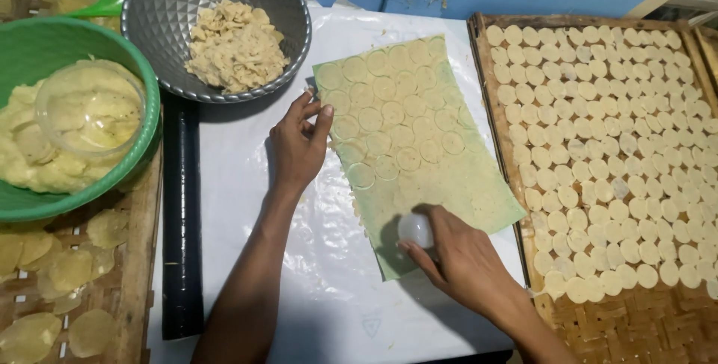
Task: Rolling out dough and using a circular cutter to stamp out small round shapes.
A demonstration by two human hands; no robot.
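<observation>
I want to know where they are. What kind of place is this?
Probably a small home workshop for making crackers or chips: a rolled dough sheet cut into rounds, a woven bamboo tray covered with discs, and bowls of dough.

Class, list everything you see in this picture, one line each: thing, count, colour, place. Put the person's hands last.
Dough sheet: one, pale green, marked with circles, centre on white plastic.
White plastic sheet: one, covering the table.
Round cutter: one, whitish, under the right hand.
Cut discs: many, cream, in rows on the woven tray.
Woven tray: one, brown, right.
Grey bowl: one, top, holding dough scraps.
Green basin: one, left, holding dough.
Black roller: one, left of the plastic.
Left hand: touching the sheet's edge.
Right hand: gripping the cutter.
</observation>
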